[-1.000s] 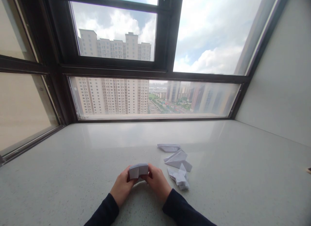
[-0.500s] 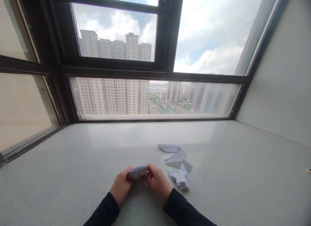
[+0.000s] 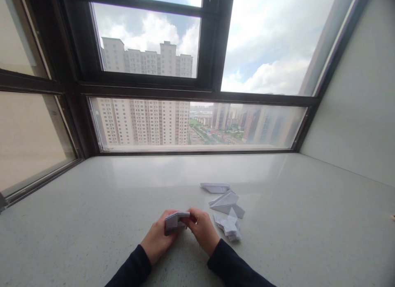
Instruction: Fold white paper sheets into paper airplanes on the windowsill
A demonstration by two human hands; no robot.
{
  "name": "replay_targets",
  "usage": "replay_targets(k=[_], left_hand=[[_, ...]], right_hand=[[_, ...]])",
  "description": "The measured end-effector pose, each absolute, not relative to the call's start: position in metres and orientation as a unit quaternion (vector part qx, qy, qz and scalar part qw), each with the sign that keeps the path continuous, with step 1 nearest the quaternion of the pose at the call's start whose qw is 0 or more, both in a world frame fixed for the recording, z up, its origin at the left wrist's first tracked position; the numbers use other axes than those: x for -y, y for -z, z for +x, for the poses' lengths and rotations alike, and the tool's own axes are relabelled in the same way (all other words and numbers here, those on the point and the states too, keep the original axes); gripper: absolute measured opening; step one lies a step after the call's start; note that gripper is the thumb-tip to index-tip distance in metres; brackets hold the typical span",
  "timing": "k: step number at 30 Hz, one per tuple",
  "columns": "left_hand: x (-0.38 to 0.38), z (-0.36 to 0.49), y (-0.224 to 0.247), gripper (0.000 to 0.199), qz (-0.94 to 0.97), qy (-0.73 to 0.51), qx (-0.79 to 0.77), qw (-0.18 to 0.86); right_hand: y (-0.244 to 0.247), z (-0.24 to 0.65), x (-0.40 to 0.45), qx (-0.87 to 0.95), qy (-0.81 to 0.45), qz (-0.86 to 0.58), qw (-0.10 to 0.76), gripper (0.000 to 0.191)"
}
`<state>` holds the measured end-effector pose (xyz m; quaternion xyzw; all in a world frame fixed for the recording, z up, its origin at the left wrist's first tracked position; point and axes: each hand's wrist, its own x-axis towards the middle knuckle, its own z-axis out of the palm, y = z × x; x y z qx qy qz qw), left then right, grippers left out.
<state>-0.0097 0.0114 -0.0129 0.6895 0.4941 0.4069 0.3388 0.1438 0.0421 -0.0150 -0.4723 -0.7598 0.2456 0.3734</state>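
A small piece of folded white paper [image 3: 173,222] is held between my two hands, just above the pale sill. My left hand [image 3: 158,237] grips its left side, with the fingers mostly hidden behind the paper. At the right edge, my right hand [image 3: 202,229] pinches the paper between thumb and fingers. The paper has several layers and a crease near its middle. Close by on the right lie a star-shaped folded paper [image 3: 230,224], a paper plane [image 3: 224,201] and a narrow folded paper strip [image 3: 215,188].
The speckled white windowsill [image 3: 92,221] spreads around my hands. Behind it stands a dark window frame [image 3: 197,152], with tall buildings outside. A white wall [image 3: 354,114] closes off the right side. Something small [image 3: 393,217] shows at the right edge.
The folded paper has tilted and turned in my hands, its left part now facing me more. My right thumb has come forward onto its right side. The papers on the sill lie still.
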Motion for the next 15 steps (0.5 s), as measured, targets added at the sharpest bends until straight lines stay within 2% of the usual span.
replay_targets(k=[2, 7, 15], left_hand=[[-0.01, -0.009, 0.011, 0.037, 0.687, -0.409, -0.492, 0.346], [-0.006, -0.009, -0.002, 0.025, 0.68, -0.431, -0.485, 0.341], [-0.012, -0.014, 0.004, 0.022, 0.673, -0.411, -0.534, 0.304]], right_hand=[[0.016, 0.144, -0.042, 0.758, -0.244, -0.476, 0.374, 0.019], [0.013, 0.144, -0.042, 0.75, -0.253, -0.466, 0.395, 0.022], [0.016, 0.145, -0.044, 0.752, -0.288, -0.456, 0.379, 0.021]])
